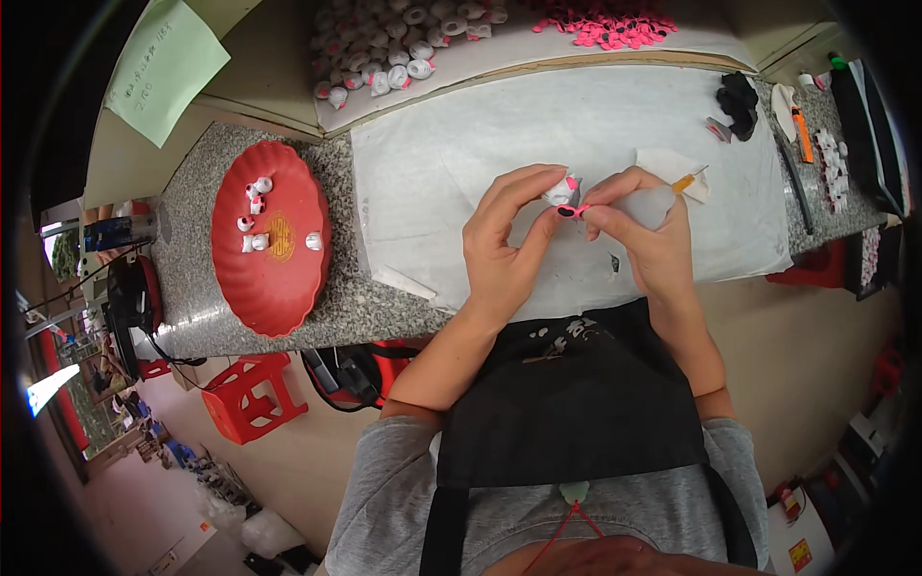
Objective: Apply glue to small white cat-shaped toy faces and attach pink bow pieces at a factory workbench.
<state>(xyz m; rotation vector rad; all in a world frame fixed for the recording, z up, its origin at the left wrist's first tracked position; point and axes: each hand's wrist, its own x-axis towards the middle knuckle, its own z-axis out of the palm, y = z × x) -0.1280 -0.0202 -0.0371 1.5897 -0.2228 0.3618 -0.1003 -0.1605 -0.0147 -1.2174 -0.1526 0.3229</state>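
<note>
Your left hand [499, 245] pinches a small white figure [560, 190] between thumb and fingertips, held above the white sheet [576, 115] on the worktop [192, 278], near its middle. Your right hand [639, 226] is closed around a soft squeeze bottle [663, 197] while its fingertips press a tiny pink piece [573, 210] against the figure. Both parts look light, hard and smooth, so they may slip; grip the figure by its rounded sides, and the pink piece by its edges. Similar figures lie in the red dish [279, 288] to the left.
</note>
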